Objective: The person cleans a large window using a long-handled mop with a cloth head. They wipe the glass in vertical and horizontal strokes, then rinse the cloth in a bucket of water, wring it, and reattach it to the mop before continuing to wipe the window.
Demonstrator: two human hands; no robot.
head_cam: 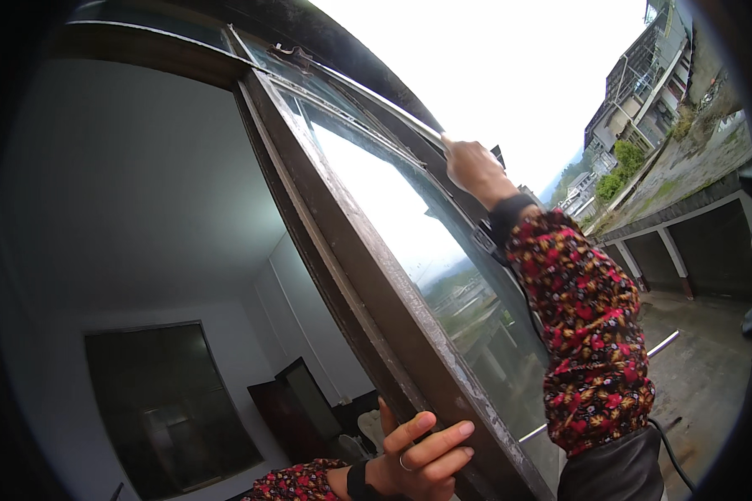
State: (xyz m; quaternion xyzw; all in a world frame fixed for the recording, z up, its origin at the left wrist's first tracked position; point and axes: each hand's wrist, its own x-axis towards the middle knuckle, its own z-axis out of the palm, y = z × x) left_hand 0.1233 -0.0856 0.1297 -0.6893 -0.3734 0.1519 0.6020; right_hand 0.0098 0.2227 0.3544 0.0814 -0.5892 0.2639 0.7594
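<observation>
My left hand (425,452), with a ring and a dark wristband, grips the upright of a brown window frame (351,269) at the lower middle. My right hand (476,166) reaches up outside the window and is closed around the end of a thin light-coloured pole (388,103). The pole slants up to the left along the window top, and a ragged brown cloth (293,57) is at its far end. Under the pole is the glass pane (388,194), with sky and buildings reflected in it. A floral sleeve covers my right forearm.
Through the opening at left lies a room with a white wall (225,313), a dark window (169,401) and a reddish door (288,413). Outside, a concrete yard (689,369) lies far below, with garage-like bays (658,257) and houses. A black cable (670,444) hangs at lower right.
</observation>
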